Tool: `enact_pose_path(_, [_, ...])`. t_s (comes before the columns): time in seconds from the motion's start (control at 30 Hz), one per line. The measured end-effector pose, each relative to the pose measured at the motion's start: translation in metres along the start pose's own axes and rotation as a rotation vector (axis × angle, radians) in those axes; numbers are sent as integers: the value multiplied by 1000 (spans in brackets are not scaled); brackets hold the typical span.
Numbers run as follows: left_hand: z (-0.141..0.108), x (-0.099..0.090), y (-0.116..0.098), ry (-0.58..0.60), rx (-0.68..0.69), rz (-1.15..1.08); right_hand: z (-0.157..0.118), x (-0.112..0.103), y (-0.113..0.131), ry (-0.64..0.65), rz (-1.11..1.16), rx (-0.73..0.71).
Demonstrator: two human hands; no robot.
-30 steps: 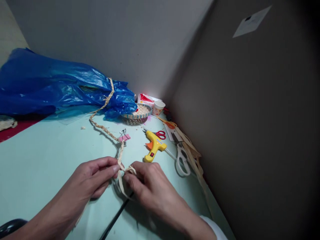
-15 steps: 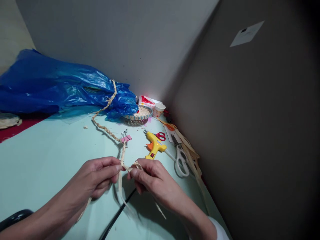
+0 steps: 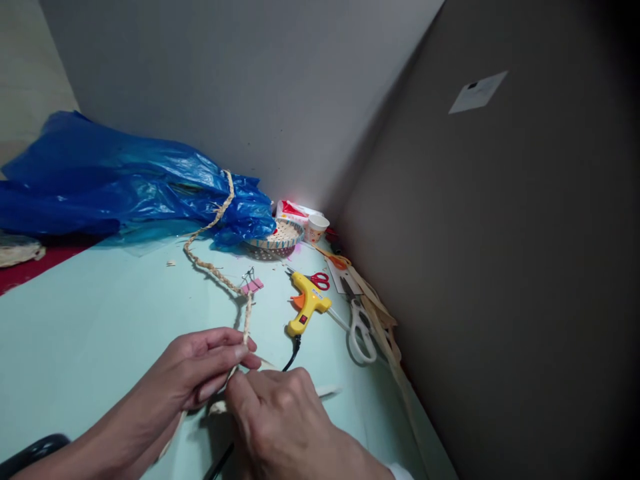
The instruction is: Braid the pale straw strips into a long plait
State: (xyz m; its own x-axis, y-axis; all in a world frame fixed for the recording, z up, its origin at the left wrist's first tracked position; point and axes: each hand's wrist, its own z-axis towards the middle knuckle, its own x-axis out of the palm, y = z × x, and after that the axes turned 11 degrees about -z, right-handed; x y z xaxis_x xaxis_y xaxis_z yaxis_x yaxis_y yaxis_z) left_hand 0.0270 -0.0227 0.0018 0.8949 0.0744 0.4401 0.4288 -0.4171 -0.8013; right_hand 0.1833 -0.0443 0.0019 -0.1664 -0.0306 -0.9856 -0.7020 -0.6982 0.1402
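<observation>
A pale braided cord (image 3: pixel 248 315) runs from the blue plastic bag (image 3: pixel 135 177) past a pink binder clip (image 3: pixel 253 286) to my hands. My left hand (image 3: pixel 207 367) pinches the braid's near end between thumb and fingers. Just below and to the right, my right hand (image 3: pixel 280 413) is closed with its back to the camera, and a loose strand runs into its fingertips. Other strand ends stick out around both hands, partly blurred. The yellow glue gun (image 3: pixel 309 303) lies beyond my right hand, with its black cord passing under it.
White-handled scissors (image 3: pixel 361 333) and tan strips (image 3: pixel 380 313) lie along the right wall. Small red scissors (image 3: pixel 320 281) are beside the glue gun. Farther back stand a round woven basket (image 3: pixel 285 235) and a paper cup (image 3: pixel 317 227). A black curved object (image 3: pixel 37 450) is at lower left.
My right hand has moved left and toward me, turning its back up, and now sits just below my left hand. The view has tilted slightly upward. My left hand keeps its pinch on the braid.
</observation>
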Motion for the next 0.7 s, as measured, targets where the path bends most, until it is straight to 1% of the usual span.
enact_pose_path(0.07, [1,-2,0,-1,5,21,-2,-9,-2,-42,108,79])
enact_pose_path(0.17, [4,-6,2,48,-17,33,-7,-29,-10,-145,376,267])
enact_pose_path(0.2, [4,-6,2,69,-29,36,-8,-35,-13,-155,443,312])
enact_pose_path(0.27, [5,-6,2,92,-43,44,-10,-40,-19,-149,556,352])
enact_pose_path(0.33, [4,-4,1,99,-37,47,-10,-38,-25,-146,655,372])
enact_pose_path(0.47, [5,-2,1,121,-21,35,-7,-22,-33,-182,797,396])
enact_pose_path(0.6, [8,-7,6,195,-14,26,-2,-12,-34,-189,951,370])
enact_pose_path(0.7, [9,-12,10,210,-6,35,3,-9,-33,-208,1019,411])
